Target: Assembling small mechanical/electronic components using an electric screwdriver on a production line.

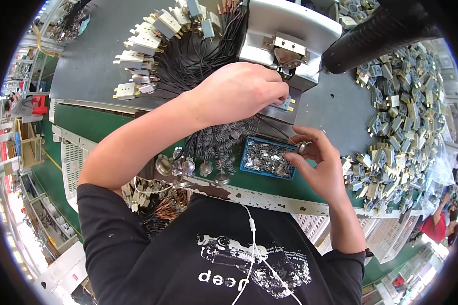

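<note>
My left hand (pixel 247 91) is closed, its fingertips pinching a grey plug housing (pixel 286 103) with brass pins, just below the metal head (pixel 290 50) of a bench machine. Part of that housing is hidden by my fingers. To the right and nearer, my right hand (pixel 318 157) pinches a small round metal part (pixel 304 146) between thumb and fingers. A dark wire (pixel 274 126) runs from near the left fingertips toward this round part. Just left of my right hand sits a blue tray (pixel 243 158) of small silvery metal pieces.
Finished-looking plugs with black cables (pixel 152 43) fan out at the far left. Many loose grey plug housings (pixel 392 122) are heaped at the right. A black ribbed cylinder (pixel 376 40) juts in at the upper right. Coiled dark wires (pixel 216 140) and round metal parts (pixel 188 166) lie near the chipped front edge.
</note>
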{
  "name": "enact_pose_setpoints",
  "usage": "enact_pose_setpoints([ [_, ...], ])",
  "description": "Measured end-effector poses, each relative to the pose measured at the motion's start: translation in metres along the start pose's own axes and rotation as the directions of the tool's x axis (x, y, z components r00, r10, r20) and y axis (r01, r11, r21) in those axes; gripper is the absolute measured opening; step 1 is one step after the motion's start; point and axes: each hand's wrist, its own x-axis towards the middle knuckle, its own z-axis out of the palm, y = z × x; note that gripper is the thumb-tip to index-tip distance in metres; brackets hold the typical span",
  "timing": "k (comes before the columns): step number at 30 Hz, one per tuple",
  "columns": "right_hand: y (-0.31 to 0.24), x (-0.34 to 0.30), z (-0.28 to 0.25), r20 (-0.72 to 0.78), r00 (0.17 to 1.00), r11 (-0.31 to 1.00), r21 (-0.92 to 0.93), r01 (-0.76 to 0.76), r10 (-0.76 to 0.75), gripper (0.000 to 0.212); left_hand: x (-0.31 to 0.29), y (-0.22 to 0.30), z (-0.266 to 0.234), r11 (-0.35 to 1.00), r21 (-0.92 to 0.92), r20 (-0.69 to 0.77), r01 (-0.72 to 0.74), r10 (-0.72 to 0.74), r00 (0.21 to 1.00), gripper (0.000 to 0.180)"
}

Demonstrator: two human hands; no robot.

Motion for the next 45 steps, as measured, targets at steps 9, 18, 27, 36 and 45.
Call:
enact_pose_setpoints([
  [9,-0.004,-0.005,-0.004,-0.126,0.984,0.99,0.077,-0.118,0.127,0.05,0.002,0.01,-0.003,0.998,0.029,0.015,0.057,-0.058,0.998,0.015],
  [18,-0.033,0.006,-0.007,-0.11,0.994,0.99,-0.142,0.012,-0.028,0.034,-0.016,0.011,-0.027,0.989,-0.122,0.077,-0.079,0.089,0.993,0.017],
  [27,-0.011,0.03,-0.006,0.104,0.99,0.835,0.533,-0.137,0.097,0.038,-0.023,0.01,-0.043,0.967,-0.249,0.105,0.052,-0.026,0.994,0.018],
  [36,-0.014,0.03,0.013,-0.224,0.974,0.962,0.254,0.104,-0.046,0.036,-0.029,0.014,-0.025,0.82,-0.517,0.155,0.247,-0.194,0.969,0.022],
  [45,-0.029,0.046,-0.001,0.097,0.994,0.978,0.198,-0.064,0.045,0.027,-0.037,0.015,-0.027,0.995,-0.089,0.101,0.036,-0.027,0.994,0.015],
])
